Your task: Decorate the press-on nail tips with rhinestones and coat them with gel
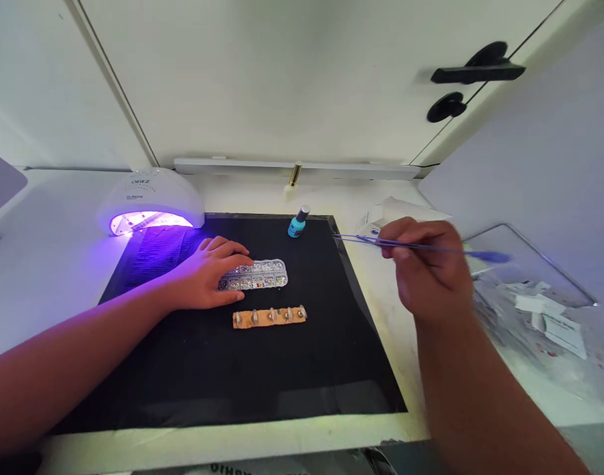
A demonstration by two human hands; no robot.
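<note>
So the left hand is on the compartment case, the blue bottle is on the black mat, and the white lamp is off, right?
No, the white lamp is on: the head view shows its violet glow. The left hand, compartment case and blue bottle are as you said.

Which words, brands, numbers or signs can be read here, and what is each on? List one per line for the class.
"OEIEZ", as it appears, on the white lamp.
"SUNone", slightly blurred, lower on the same lamp.
Too small or blurred: print on the blue bottle, white box and paper scraps.
Cut off, unclear: lettering at the bottom edge.
</note>
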